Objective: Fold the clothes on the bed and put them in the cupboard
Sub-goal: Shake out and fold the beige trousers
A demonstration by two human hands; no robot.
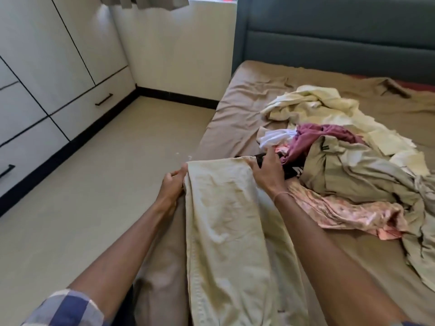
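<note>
Lying lengthwise along the left edge of the bed point(247, 90), the trousers point(226, 220) are stretched from their far end, where they are held, back toward the person. The far left corner is pinched by the left hand point(170, 187), with the thumb on the cloth edge and the fingers partly hidden behind it. The far right corner is gripped by the right hand point(266, 172), fingers curled over the hem. Both hands are set on the same short edge, so neither is nearer. The long axis runs from the grip straight toward the body. The next fold is judged to go along that axis, the far end brought back over the near end. The unfolded pile point(341, 161) lies just beside the right hand. The cupboard point(58, 55) is well apart, across the floor to the left, doors closed.
</note>
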